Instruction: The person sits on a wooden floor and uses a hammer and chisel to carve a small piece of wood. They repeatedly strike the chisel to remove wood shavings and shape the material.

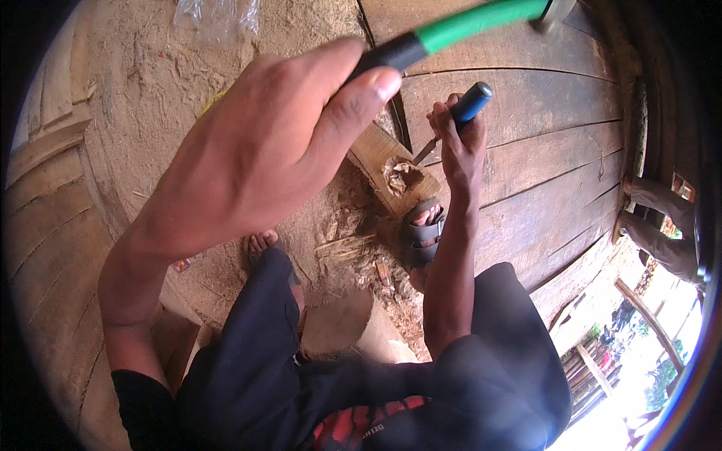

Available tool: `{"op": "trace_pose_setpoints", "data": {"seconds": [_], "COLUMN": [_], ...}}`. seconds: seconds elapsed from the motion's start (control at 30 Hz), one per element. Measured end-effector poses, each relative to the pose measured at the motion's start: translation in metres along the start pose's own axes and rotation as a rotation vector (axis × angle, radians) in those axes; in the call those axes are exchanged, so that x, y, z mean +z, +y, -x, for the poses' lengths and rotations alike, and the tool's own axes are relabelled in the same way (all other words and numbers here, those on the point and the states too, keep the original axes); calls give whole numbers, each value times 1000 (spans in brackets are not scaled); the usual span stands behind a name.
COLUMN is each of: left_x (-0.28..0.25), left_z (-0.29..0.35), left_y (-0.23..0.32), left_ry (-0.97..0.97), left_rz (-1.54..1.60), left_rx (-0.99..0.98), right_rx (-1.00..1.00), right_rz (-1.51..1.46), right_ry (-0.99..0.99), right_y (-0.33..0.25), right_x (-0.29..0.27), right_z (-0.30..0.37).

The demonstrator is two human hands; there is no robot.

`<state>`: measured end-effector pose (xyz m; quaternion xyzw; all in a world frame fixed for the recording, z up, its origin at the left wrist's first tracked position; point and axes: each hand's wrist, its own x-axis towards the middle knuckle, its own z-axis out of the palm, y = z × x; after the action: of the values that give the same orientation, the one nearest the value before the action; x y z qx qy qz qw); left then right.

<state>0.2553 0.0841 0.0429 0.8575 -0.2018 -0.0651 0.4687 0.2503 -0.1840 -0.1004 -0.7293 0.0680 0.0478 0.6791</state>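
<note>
Raised close to the camera, my left hand (256, 143) is closed around a hammer (481, 24) with a black and green handle; its metal head reaches the upper right edge. My right hand (462, 143) grips a chisel (471, 104) by its blue handle, which slants up to the right. The chisel's blade points down to the left, its tip at a rough hollow cut in a wooden beam (368, 154). Loose wood chips (394, 177) lie in that hollow. My sandalled foot (423, 229) rests against the near end of the beam.
Wooden planks (534, 113) form a wall or panel on the right. Sawdust covers the ground (158, 98), with a clear plastic bag (218, 13) at the top. A cut wood block (338, 323) lies between my legs. Another person's legs (662, 225) show at the far right.
</note>
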Motion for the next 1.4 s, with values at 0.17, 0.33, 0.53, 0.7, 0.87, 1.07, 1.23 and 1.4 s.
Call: {"op": "trace_pose_setpoints", "data": {"seconds": [0.17, 0.33, 0.53, 0.7, 0.87, 1.07, 1.23, 1.4], "left_x": [13, -5, -4, 1, -8, 1, 2, -5], "left_z": [0, -6, 0, 2, -4, 1, 13, 9], "left_y": [-15, 10, 5, 6, 24, 20, 38, 42], "left_ry": [-36, -257, -152, -245, -166, -364, -176, -364], "left_rz": [-280, 125, -73, -40, 46, -102, 108, 71], "left_rx": [128, -298, -61, -152, -177, -205, -183, -306], "right_rx": [-17, -27, 25, 6, 0, -99, -18, -70], "right_rz": [5, -38, -8, 130, 153, 277, 214, 125], "right_ry": [30, -18, 33, 24, 80, 96, 172, 142], "right_y": [0, 10, 0, 16, 10, 1, 8, 26], "right_x": [8, -1, 2, -1, 1, 13, 5, -7], "right_z": [-1, 1, -3, -2, 3, 18, 14, 11]}}
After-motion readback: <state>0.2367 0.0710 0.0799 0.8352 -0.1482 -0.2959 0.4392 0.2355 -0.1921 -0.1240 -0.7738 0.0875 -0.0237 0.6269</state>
